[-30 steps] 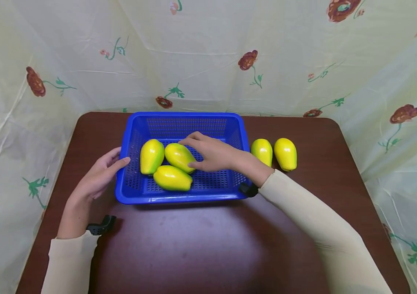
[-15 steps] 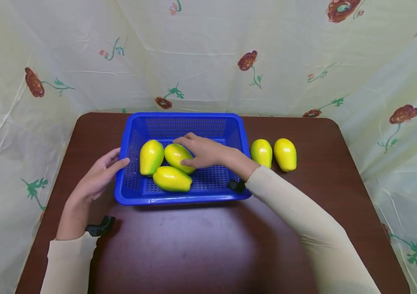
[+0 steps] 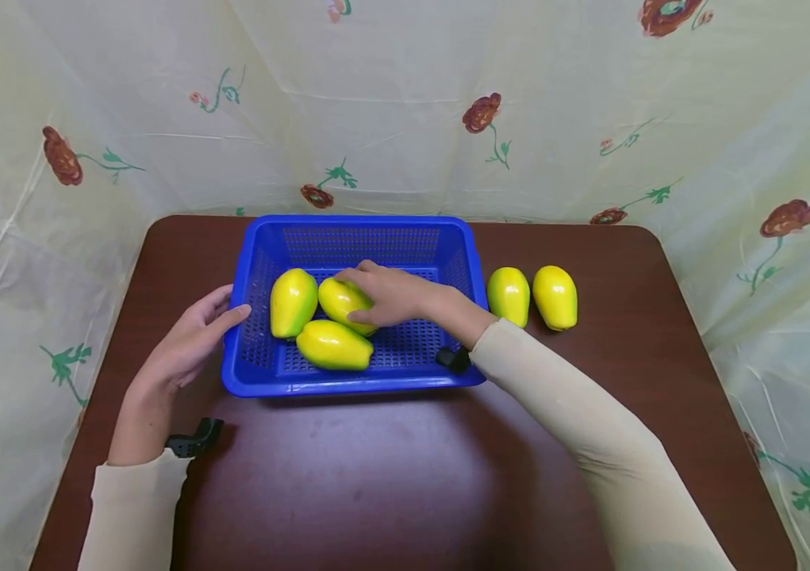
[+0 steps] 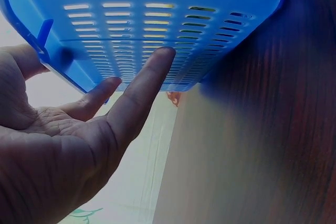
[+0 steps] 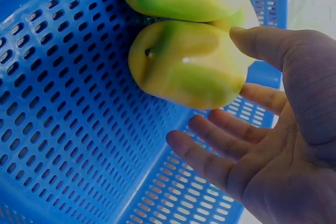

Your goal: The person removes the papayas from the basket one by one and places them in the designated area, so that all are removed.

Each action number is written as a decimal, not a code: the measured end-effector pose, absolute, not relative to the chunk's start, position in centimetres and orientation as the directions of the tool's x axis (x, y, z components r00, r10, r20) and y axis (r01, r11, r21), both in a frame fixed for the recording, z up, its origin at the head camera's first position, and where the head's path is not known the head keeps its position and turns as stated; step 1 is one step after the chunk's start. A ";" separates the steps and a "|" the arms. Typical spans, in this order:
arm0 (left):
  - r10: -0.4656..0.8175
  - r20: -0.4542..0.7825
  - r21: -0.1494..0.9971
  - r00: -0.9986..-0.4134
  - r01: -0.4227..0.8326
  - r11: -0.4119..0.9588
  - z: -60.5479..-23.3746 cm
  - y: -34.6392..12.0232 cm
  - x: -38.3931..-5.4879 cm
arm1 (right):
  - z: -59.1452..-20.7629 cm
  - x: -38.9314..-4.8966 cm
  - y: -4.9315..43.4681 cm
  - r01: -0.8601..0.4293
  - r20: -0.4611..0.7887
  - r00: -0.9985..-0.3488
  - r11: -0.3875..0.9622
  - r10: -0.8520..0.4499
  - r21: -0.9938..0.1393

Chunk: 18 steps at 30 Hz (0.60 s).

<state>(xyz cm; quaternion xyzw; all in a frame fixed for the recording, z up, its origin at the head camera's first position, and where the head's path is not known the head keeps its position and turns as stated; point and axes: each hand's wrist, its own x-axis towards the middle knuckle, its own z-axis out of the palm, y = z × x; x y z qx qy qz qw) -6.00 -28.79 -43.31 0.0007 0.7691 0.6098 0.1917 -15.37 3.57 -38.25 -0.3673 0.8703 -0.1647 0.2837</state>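
Observation:
A blue perforated plastic basket (image 3: 355,388) stands on the table, with three glossy yellow-green, mango-shaped fruits inside. My left hand (image 3: 186,341) grips its left side, thumb over the rim; in the left wrist view the fingers (image 4: 142,95) lie along the outside of the slotted wall. Inside the basket my right hand (image 3: 397,297) is spread at the back right fruit (image 3: 343,301). In the right wrist view its thumb tip overlaps that fruit (image 5: 186,66), and the other fingers reach out loosely below it. The left fruit (image 3: 293,303) and the front fruit (image 3: 333,346) lie close beside it.
Two more such fruits, a nearer one (image 3: 508,296) and a farther one (image 3: 555,298), rest on the dark wood table (image 3: 376,484) right of the basket. A flower-patterned curtain (image 3: 405,103) hangs round the table's back and sides.
My right hand has moved a little left, further over the back right fruit, its sleeve following. The left hand has stayed at the basket's side.

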 end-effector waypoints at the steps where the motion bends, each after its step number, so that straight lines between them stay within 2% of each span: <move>1: 0.233 -0.294 0.938 -0.927 -0.232 0.258 -43.3 -28.8 -6.0 | -38.3 -15.4 3.5 -0.548 -0.372 -0.569 0.676 -0.733 -0.493; 18: 0.228 -0.293 0.938 -0.928 -0.233 0.257 -43.2 -28.8 -5.8 | -38.5 -15.6 2.6 -0.544 -0.409 -0.563 0.694 -0.718 -0.471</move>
